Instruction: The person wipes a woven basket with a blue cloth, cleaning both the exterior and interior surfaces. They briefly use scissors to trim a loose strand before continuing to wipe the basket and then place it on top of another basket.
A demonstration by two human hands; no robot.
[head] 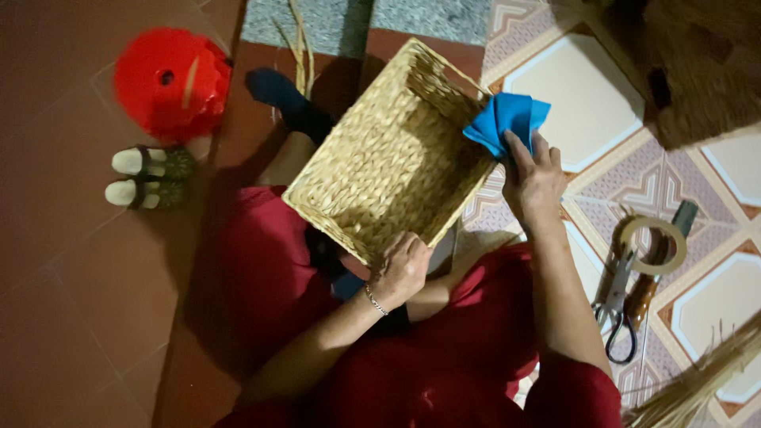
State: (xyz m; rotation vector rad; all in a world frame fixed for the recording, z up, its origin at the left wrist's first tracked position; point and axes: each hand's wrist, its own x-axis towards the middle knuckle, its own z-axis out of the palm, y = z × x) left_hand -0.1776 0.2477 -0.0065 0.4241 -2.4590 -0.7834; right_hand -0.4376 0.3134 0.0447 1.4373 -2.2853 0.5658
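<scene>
A rectangular woven straw basket (380, 158) rests tilted on my lap, its open side facing up. My left hand (400, 269) grips its near rim; a thin bracelet is on that wrist. At the basket's right rim, my right hand (533, 181) holds a bright blue cloth (506, 120) pressed against the edge. I sit on the floor in red clothes, one foot in a dark sock (285, 99) stretched out past the basket.
A red plastic stool (170, 82) and a pair of sandals (151, 178) lie at the left. On the patterned tiles at right are scissors (614, 297), a tape roll (654, 244), a knife-like tool (646, 289), loose straw (697, 384) and another woven piece (690, 63).
</scene>
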